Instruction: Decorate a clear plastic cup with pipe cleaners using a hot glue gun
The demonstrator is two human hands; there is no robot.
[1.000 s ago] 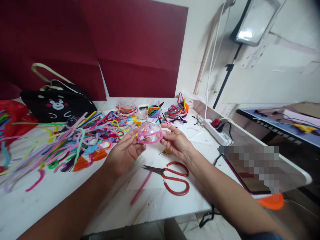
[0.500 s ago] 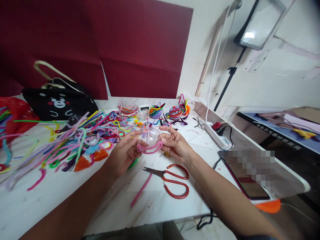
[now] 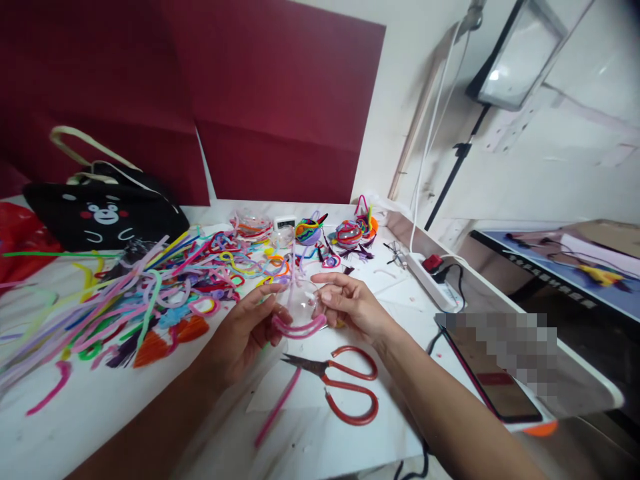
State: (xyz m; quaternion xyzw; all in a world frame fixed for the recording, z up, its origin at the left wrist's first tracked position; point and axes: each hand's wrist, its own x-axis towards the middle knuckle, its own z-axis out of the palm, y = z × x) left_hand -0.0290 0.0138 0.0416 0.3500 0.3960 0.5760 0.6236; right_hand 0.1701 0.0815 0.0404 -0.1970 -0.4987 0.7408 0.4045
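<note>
Between my hands is a clear plastic ball (image 3: 302, 299) with a lilac pipe cleaner (image 3: 293, 263) rising from it. A bent pink pipe cleaner (image 3: 300, 331) curves across its near side. My left hand (image 3: 253, 319) is closed around the left side of the ball and the pink strip's left end. On the right side, my right hand (image 3: 347, 303) pinches the ball with thumb and fingers. Just below lie scissors (image 3: 327, 373) with red handles, blades pointing left. A loose pink pipe cleaner (image 3: 277, 410) lies beside the blades.
A heap of colourful pipe cleaners (image 3: 165, 293) covers the table's left, with orange tassels (image 3: 167, 340). Behind stand decorated balls (image 3: 349, 233) and a black bag (image 3: 103, 213). To the right are a power strip (image 3: 435, 283), a phone (image 3: 493, 373) and a lamp stand (image 3: 450, 177).
My view has shifted slightly, so the hands and scissors appear lower. The pink strip now sits lower against the ball's near side, and both hands keep their hold.
</note>
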